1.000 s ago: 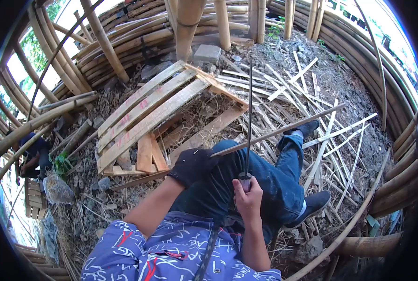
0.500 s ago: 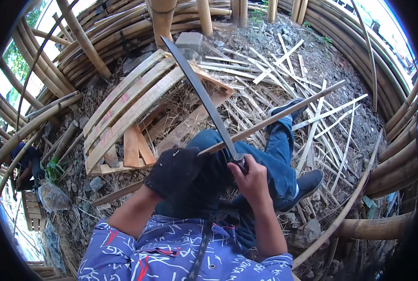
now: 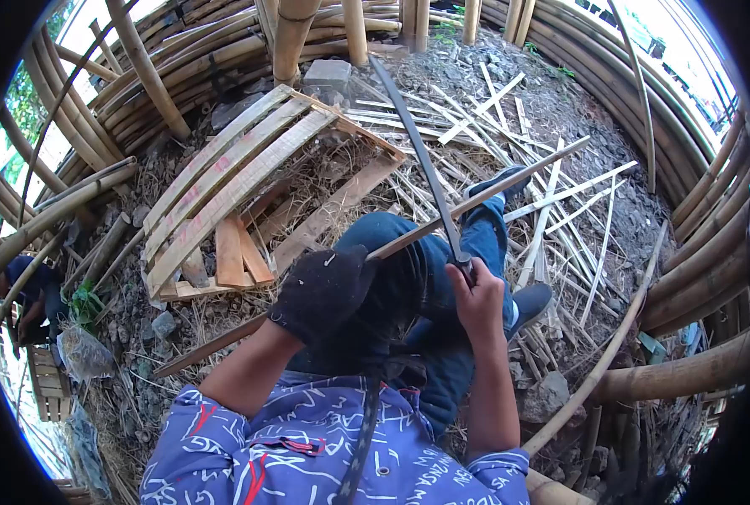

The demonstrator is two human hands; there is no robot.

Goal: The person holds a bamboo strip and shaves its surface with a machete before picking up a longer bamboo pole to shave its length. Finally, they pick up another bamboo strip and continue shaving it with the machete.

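A black-gloved left hand [image 3: 324,290] clasps a wooden strip [image 3: 518,177] slanting from near left to far right beside a denim-clad knee [image 3: 379,229], while the bare right hand [image 3: 480,299] grips a knife [image 3: 426,164] crossing it. A slatted pallet [image 3: 249,196] lies far left; thin slats [image 3: 572,191] litter the ground [image 3: 610,126] at right.
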